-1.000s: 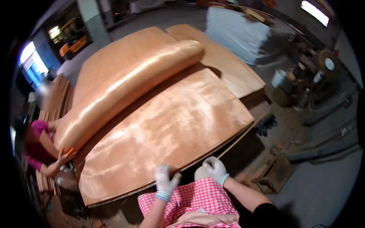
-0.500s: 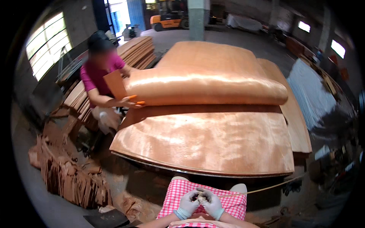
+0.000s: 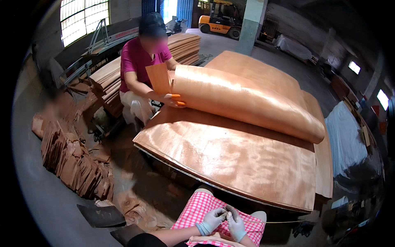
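Over my lap lies a pink-and-white checked apron (image 3: pixel 196 208). Both of my hands wear whitish gloves with dirty fingertips and meet above it. My left hand (image 3: pixel 212 220) is closed, its fingers pinched close to those of my right hand (image 3: pixel 235 225), which is closed too. Whatever they pinch is too small to make out. A thin pale strip (image 3: pixel 284 222) runs off to the right beside my right hand; whether I hold it cannot be seen. Beyond my knees lies a stack of reddish-brown wood veneer sheets (image 3: pixel 247 160), its top sheet rolled over into a large curl (image 3: pixel 247 103).
A co-worker (image 3: pixel 142 68) in a magenta top, with orange fingertips, holds the curl's left end and a small veneer piece (image 3: pixel 158 77). Broken veneer scraps (image 3: pixel 74 162) pile up at left. A pillar (image 3: pixel 250 29) and an orange forklift (image 3: pixel 220 24) stand behind.
The view has turned and tilted, so the stack now slants down to the right. My hands have shifted slightly and moved a little apart. The co-worker still holds the curled sheet.
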Tool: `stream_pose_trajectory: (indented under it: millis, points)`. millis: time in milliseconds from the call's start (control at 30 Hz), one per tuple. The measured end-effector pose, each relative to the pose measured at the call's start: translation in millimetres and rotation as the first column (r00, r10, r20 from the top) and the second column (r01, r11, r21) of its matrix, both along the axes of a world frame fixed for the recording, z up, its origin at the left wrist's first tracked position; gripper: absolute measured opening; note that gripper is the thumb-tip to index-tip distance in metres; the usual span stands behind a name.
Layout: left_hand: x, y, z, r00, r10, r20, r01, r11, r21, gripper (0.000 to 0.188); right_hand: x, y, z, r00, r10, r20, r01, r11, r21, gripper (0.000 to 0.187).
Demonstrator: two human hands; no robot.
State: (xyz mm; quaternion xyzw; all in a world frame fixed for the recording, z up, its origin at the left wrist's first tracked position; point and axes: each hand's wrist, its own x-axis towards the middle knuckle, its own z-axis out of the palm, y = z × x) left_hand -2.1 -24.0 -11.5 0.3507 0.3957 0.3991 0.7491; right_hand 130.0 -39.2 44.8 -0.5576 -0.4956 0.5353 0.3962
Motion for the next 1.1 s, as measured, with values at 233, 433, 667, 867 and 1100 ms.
stream_pose_trajectory:
  millis: [233, 433, 667, 867, 1100]
  points:
    - [0, 15, 25, 0.937, 0.308, 0.165, -0.300, 0.951, -0.071, 0.008, 17, 27, 51, 0.692, 0.060, 0.719, -0.244, 0.957, 0.155, 0.022]
    - [-25, 45, 24, 0.827, 0.511, 0.235, -0.508, 0.858, -0.074, 0.012, 36, 35, 67, 0.695, 0.060, 0.716, -0.150, 0.987, 0.063, 0.019]
    - [-119, 120, 11, 0.613, 0.738, -0.284, -0.597, 0.667, 0.446, 0.003, 67, 56, 54, 0.628, 0.127, 0.768, -0.178, 0.984, -0.017, 0.023]
    - [-175, 156, -15, 0.105, 0.606, -0.789, 0.241, 0.754, 0.611, 0.010, 67, 63, 53, 0.632, 0.230, 0.740, -0.140, 0.973, -0.183, 0.024]
    - [-188, 171, -24, -0.011, 0.483, -0.876, 0.114, 0.871, 0.478, 0.016, 30, 59, 67, 0.535, 0.288, 0.795, -0.191, 0.957, -0.218, 0.029]
